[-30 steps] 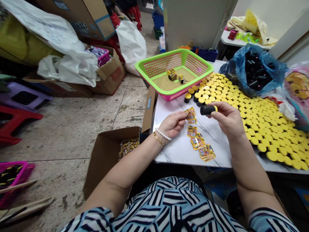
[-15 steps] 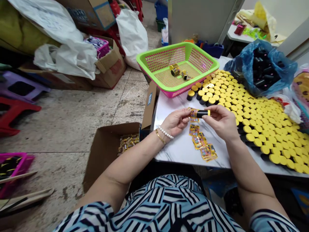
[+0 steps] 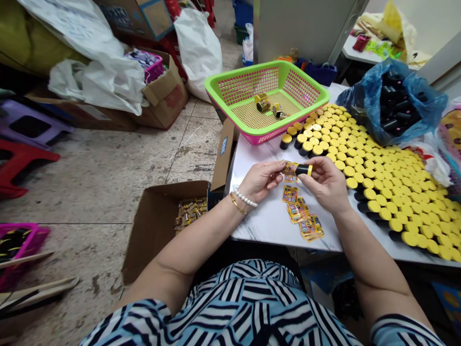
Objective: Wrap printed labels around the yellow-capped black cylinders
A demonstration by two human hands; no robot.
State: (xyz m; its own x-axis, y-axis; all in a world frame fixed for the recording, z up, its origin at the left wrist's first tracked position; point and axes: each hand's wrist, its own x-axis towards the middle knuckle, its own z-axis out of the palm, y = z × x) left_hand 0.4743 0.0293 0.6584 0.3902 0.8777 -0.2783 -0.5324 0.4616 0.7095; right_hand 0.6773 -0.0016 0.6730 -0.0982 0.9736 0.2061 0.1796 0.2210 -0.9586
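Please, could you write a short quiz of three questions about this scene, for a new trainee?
1. What does the right hand hold? A: a red stool; B: a yellow-capped black tube; C: a green basket.
2. True or false: the blue bag contains black pieces.
3. Fill the gap: at the end away from the yellow cap, the left hand pinches a printed ____.

Key: 1 B; 2 true; 3 wrapper.

Soft, even light is washing over the white tabletop (image 3: 266, 225), glinting on yellow caps (image 3: 317, 128) near its far edge; shadow is darkening the space below its near edge. Print on the wrappers (image 3: 311, 228) is blurring, and wide-angle distortion is stretching the sleeves (image 3: 399, 329).
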